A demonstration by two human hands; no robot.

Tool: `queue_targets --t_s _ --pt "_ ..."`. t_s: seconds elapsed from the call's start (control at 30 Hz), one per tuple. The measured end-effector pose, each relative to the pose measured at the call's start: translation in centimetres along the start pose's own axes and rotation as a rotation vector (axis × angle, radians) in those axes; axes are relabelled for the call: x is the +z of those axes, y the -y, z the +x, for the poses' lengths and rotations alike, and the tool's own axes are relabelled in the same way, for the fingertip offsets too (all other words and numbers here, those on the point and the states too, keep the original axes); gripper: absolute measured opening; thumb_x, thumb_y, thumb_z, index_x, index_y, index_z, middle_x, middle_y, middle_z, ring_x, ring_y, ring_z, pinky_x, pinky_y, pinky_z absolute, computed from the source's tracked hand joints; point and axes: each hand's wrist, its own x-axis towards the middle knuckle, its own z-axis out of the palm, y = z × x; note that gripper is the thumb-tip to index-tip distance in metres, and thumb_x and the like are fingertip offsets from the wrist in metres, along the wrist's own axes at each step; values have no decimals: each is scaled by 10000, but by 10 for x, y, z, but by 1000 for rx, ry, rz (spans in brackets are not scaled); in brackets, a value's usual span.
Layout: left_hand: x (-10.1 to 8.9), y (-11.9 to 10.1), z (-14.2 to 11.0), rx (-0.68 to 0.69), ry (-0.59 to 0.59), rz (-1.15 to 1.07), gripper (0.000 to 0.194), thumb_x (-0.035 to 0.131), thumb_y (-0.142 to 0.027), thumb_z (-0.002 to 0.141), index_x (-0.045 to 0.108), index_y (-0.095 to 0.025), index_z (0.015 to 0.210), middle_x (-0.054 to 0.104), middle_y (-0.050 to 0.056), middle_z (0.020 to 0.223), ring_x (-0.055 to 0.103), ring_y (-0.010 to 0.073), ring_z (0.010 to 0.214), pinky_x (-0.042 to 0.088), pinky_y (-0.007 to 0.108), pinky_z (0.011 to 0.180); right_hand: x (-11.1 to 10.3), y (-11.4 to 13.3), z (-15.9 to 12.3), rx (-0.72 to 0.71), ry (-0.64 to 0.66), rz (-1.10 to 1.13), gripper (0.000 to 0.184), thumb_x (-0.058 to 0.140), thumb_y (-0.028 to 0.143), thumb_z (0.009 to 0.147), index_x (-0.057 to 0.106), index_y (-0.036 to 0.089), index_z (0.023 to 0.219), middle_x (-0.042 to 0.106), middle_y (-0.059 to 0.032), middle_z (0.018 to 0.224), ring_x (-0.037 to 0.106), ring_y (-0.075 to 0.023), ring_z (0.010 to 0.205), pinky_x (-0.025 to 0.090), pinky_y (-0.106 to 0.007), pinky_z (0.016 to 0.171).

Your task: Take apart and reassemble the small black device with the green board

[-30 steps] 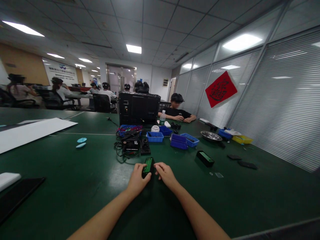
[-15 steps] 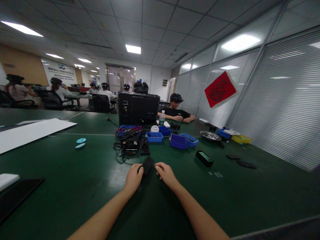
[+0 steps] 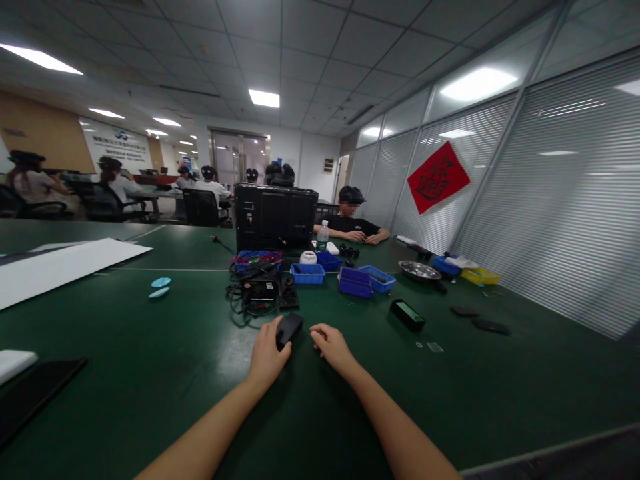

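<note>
My left hand (image 3: 269, 350) is closed around a small black box-shaped object (image 3: 289, 328), thumb on the near side and fingers on the far left. The object is tilted just above or on the green table (image 3: 210, 413); I cannot tell which. A short gap to the right, my right hand (image 3: 331, 345) has its fingers curled and pinched together. Whatever its fingertips hold, if anything, is too small to make out. Beyond both hands lies a black device with tangled cables (image 3: 260, 290), with a black part (image 3: 289, 293) beside it.
Blue bins (image 3: 307, 274) and a purple-blue box (image 3: 355, 283) stand ahead, near a white ball (image 3: 309, 257) and a bottle (image 3: 323, 236). To the right are a black case with a green inside (image 3: 407, 315) and a metal bowl (image 3: 420, 271). A person (image 3: 353, 220) sits across the table.
The black object in my left hand has turned from nearly upright to a flatter tilt, its top face now showing more. My right hand has barely moved.
</note>
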Motion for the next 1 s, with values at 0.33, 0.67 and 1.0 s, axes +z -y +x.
queue_targets --t_s 0.33,0.67,1.0 --pt "-11 -3 5 -187 59 61 357 365 -271 813 490 -192 1138 506 76 1067 526 186 959 405 309 842 -2 -2 2 12 -12 -61 251 459 278 783 609 145 933 574 -7 639 531 -110 560 439 -213 499" --pt "-19 1 8 -165 23 191 389 351 -328 839 502 -155 1152 571 99 1099 509 206 1014 364 314 881 -3 -2 2 19 12 -92 274 458 293 777 613 148 951 606 -28 691 570 -145 642 460 -245 555" --pt "-15 0 4 -158 138 128 613 551 -275 734 348 -267 1311 542 34 1220 532 190 1050 385 263 851 -11 -2 3 53 -12 -120 273 449 294 772 614 153 937 625 -52 796 592 -162 725 457 -243 568"
